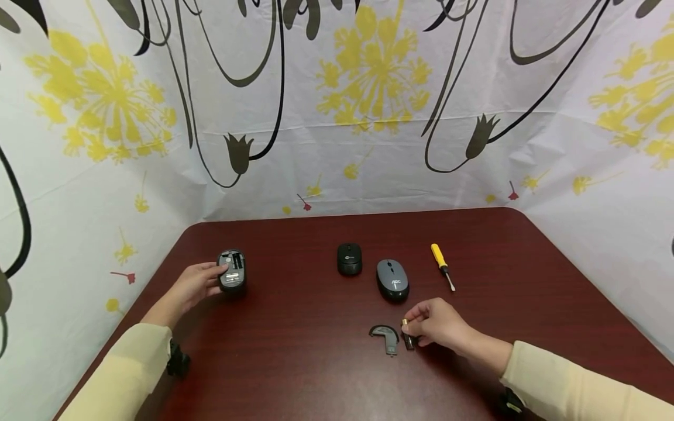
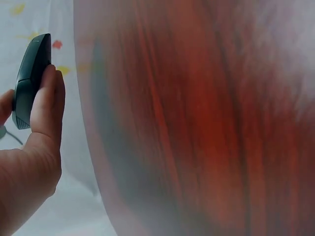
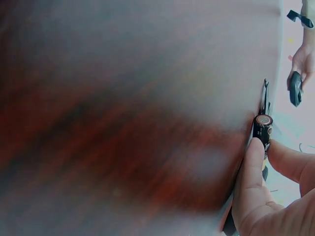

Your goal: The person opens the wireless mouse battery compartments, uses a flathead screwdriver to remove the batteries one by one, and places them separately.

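My left hand [image 1: 197, 283] holds a dark computer mouse [image 1: 232, 270] at the table's left side, its underside and uncovered battery compartment facing up. Seen edge-on in the left wrist view, this mouse [image 2: 32, 81] sits between thumb and fingers. On the right, my right hand [image 1: 439, 324] pinches a black battery [image 1: 409, 341] with a copper-coloured end, low over the table. The right wrist view shows the battery [image 3: 263, 129] end-on between thumb and finger. Just left of it lies a grey curved battery cover [image 1: 390, 338]. Whether a second battery lies under the fingers, I cannot tell.
Beyond the right hand stand a grey-and-black mouse [image 1: 392, 279] and a smaller black mouse [image 1: 350, 259]. A yellow-handled screwdriver [image 1: 439, 257] lies farther right. The dark red table [image 1: 295, 362] meets a patterned white cloth [image 1: 326, 169] at its back and sides.
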Demonstrator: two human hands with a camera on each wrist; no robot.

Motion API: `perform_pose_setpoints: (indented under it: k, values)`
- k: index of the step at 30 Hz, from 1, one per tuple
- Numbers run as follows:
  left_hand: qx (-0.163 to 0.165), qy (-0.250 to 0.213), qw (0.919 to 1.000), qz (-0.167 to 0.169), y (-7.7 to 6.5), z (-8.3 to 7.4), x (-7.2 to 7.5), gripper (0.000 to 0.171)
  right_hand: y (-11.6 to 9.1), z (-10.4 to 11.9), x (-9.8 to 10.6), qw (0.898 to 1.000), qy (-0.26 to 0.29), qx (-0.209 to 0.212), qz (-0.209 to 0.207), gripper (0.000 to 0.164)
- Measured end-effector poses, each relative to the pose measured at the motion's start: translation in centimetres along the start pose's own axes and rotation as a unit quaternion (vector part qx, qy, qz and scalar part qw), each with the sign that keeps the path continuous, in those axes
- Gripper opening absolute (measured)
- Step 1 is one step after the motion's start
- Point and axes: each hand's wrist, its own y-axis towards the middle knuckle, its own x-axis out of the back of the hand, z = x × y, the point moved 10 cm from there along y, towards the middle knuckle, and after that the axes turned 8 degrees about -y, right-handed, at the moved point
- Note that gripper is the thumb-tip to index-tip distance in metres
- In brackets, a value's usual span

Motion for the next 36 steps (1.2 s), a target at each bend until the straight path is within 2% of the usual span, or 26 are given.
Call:
perform_pose_setpoints:
  k: [8,15,22,31,36]
  values:
    - [0.006,-0.014,0.9998,-0.009,0.8,0.1,2.0,0.07,0.1,-0.2,0.1,1.0,0.0,-0.01,0.0,0.023]
    - [0.009,-0.021,0.9997,0.009,1.2,0.4,2.8,0.068,0.3,-0.6,0.3,1.0,0.016,-0.02,0.0,0.028]
    - [0.02,-0.002,0.9998,-0.003,1.3,0.6,3.6,0.067,0.5,-1.3,0.5,0.999,0.025,-0.044,-0.007,0.029]
    - [0.02,0.006,0.9997,-0.014,1.4,0.7,4.4,0.068,0.6,-1.9,0.4,0.998,0.046,-0.052,0.014,0.032]
    - [0.028,0.02,0.9988,-0.035,1.6,1.0,5.2,0.068,0.5,-1.8,0.3,0.997,0.051,-0.06,0.015,0.032]
